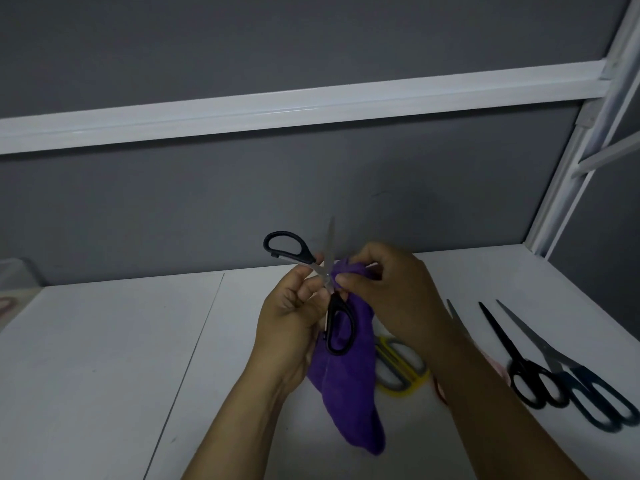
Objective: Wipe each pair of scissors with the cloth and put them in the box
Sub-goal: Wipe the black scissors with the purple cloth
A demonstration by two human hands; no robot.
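One white table (pixel 104 358) carries everything, backed by a grey wall. Above its middle a purple cloth (pixel 346 386) hangs, its tail drooping toward six o'clock. The right hand (pixel 394 292) is closed round the cloth's upper end, fingers and thumb bunching the fabric over one blade. The left hand (pixel 291 320) pinches the black-handled scissors (pixel 325 275) just beside the pivot. This pair is spread wide in an X: the bare blade points to twelve o'clock, one handle loop to ten, the other to six, and the wrapped blade runs from the pivot toward about two o'clock into the right hand. A wiping stroke would likely follow that axis, outward from the pivot. At four o'clock from the hands lie a dark-blue-handled pair (pixel 550 355) and a small black pair (pixel 509 344), tips to eleven o'clock. A yellow-handled pair (pixel 388 358) shows under the right wrist. A blurred clear container (pixel 17 271), probably the box, sits at nine o'clock, nearer the left hand.
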